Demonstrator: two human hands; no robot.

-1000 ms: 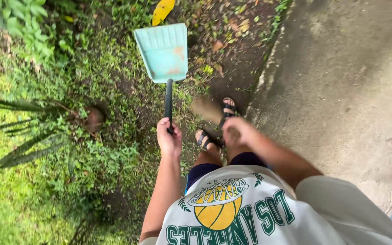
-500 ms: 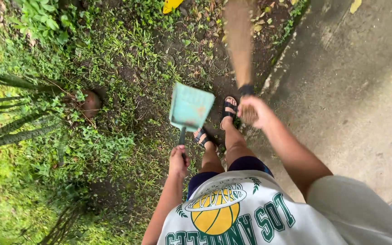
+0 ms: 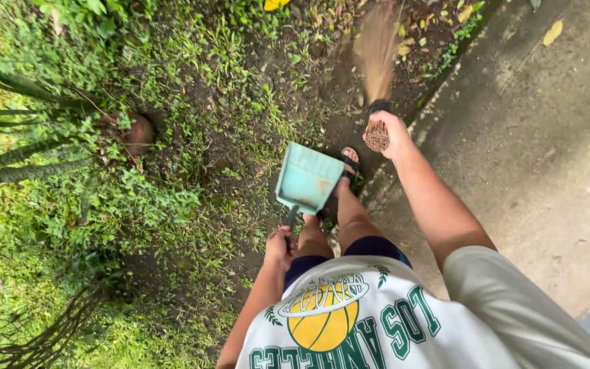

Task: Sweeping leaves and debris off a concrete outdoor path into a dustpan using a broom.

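Head view, looking down. The left hand (image 3: 279, 247) has its grip clamped on the dark handle of a turquoise plastic dustpan (image 3: 306, 178), held above the sandalled feet (image 3: 349, 162) over bare soil. The right hand (image 3: 389, 133) has its grip closed round the bound end of a brown stick broom (image 3: 377, 48), its bristles blurred over the leaf-strewn soil (image 3: 322, 75) beside the grey concrete path (image 3: 534, 137).

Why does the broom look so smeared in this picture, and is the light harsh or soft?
In the head view, the stick broom in the right hand is streaked by motion blur; the teal dustpan in the left hand is slightly soft. The light is soft and even, without hard shadows or glare on the concrete path.
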